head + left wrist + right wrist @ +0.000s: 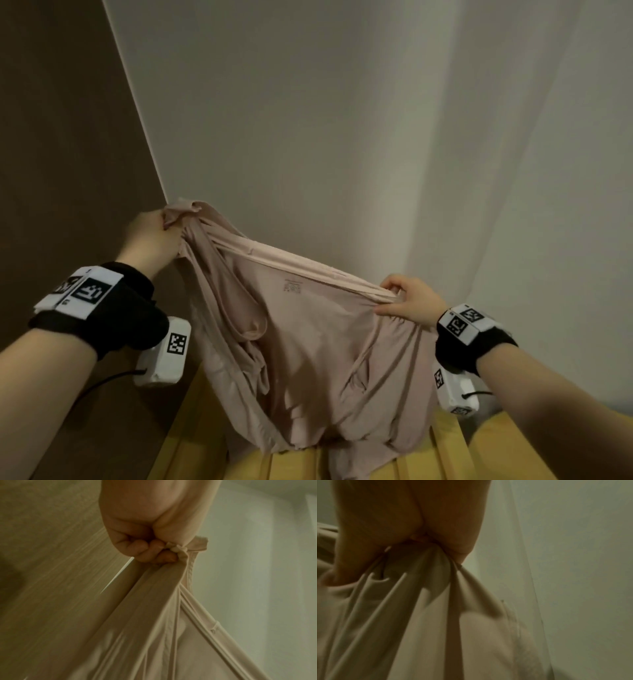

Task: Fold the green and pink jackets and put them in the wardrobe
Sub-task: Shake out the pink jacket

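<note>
The left hand [150, 236] was clenched around one bunched end of the pink jacket [308, 342], which hung stretched in the air above a yellow surface [507, 452]. The right hand [409, 301] pinched the jacket's opposite end, lower.

One pink jacket [308, 342]; two hands; two wristbands.
</note>
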`<state>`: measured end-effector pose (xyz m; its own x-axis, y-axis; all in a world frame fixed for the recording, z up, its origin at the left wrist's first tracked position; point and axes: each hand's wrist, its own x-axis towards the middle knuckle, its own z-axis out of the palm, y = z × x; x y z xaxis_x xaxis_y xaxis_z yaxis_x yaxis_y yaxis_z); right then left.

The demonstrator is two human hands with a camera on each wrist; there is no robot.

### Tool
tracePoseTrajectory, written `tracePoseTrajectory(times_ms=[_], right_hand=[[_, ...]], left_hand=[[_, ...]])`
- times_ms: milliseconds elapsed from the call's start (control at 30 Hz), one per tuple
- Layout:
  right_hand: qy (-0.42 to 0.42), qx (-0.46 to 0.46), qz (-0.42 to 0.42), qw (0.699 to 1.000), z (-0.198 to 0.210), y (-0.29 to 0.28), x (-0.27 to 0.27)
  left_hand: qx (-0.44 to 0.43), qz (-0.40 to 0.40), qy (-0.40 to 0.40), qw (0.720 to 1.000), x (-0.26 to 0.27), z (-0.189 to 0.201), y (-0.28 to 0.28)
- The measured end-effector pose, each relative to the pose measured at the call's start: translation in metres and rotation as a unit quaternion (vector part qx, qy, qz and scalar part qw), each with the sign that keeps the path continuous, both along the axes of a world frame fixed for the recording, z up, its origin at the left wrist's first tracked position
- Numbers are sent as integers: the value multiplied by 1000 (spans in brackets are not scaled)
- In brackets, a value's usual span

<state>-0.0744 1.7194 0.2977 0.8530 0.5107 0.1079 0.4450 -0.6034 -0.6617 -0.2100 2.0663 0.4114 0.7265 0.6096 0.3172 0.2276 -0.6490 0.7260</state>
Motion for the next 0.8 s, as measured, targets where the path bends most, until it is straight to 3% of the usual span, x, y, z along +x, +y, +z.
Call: tracePoseTrajectory(times_ms=[167,300,500,667,800], right_hand=[[-57,-80,6,995,25,-14,11],[-57,-100,-44,992,36,-29,22],[-115,-22,-138,983,33,-26,24],[-49,2,-186,981,42,-20,20],[-34,37,-171,984,53,-14,14]], left_hand=[[20,28,23,999,3,-1,8],[33,61,33,997,2,3,14],[36,52,15,998,5,5,10],[20,58,10,998,5,4,16],[10,62,13,998,6,1,18]])
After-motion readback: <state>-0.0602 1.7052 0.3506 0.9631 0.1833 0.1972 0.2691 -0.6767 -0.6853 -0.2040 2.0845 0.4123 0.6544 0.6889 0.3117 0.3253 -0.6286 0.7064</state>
